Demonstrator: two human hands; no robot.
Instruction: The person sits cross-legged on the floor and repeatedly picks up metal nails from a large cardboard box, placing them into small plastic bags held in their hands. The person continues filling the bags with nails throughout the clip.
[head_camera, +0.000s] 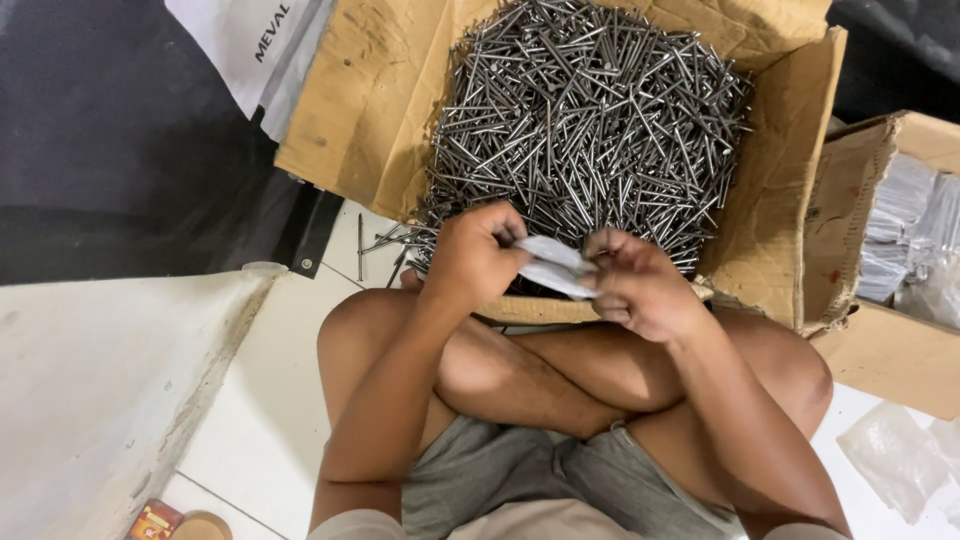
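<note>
both hands meet over the near edge of a cardboard box (380, 110) heaped with nails (585, 120). the left hand (475, 252) and right hand (635, 285) each pinch an end of a small clear plastic bag (557, 266), held above the crossed legs.

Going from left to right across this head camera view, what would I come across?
Dark sheet → left hand → small clear plastic bag → right hand → second cardboard box holding clear packets.
</note>
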